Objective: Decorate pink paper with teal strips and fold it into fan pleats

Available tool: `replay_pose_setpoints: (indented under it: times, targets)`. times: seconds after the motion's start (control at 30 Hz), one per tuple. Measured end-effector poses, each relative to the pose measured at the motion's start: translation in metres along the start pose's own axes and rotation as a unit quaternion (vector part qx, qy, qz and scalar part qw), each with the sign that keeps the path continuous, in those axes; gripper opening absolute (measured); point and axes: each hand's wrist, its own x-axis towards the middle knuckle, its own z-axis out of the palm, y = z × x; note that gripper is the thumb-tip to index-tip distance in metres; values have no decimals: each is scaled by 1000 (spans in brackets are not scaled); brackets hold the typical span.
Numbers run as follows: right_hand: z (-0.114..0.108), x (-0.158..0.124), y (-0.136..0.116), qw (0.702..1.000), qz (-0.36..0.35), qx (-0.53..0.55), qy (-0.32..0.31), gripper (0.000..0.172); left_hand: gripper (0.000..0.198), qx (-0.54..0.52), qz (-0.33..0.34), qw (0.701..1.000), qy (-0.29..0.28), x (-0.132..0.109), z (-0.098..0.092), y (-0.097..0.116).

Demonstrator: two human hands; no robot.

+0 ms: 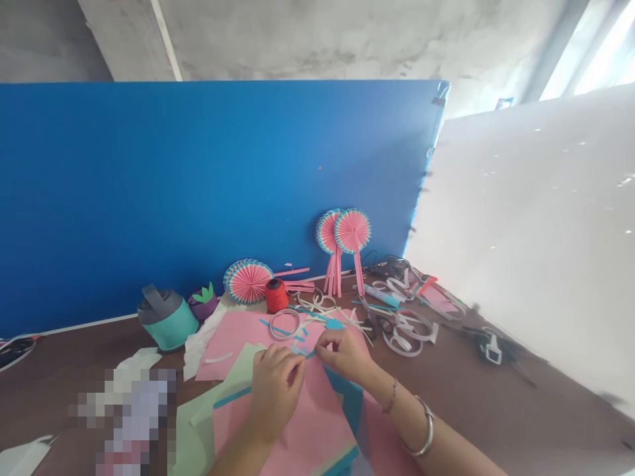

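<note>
Between my two hands runs a short, narrow blue paper strip (311, 354). My right hand (343, 354), with a bracelet and a bangle on its wrist, pinches the strip's right end between thumb and finger. At the other end my left hand (276, 387) is closed, its fingertips pressed together at the strip. Beneath both hands lies a pink paper sheet (302, 430) with blue edges, over green paper (191, 436). Small blue paper pieces and a roll of tape (284, 324) lie just beyond my fingers.
Pleated pink paper fans (353, 231) lean on the blue partition (198, 198); another fan (248, 281) lies left. A red thread spool (276, 295), scissors (370, 317), a glue tube (381, 295), tape rolls (409, 330) and a teal pot (169, 320) stand around.
</note>
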Motion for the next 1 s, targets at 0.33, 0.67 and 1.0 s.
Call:
replay_pose_setpoints:
  times: [0.33,0.67,1.0]
  targets:
    - [-15,8,17,975,50,-191,102,27,20,-48,-38,998,-3,1,2,-13]
    - [-3,2,5,999,-3,3,33,20,13,-105,-107,989,4,-2,12,-14]
    - [-4,4,18,995,10,-98,-5,12,20,-152,-131,978,57,1,12,-22]
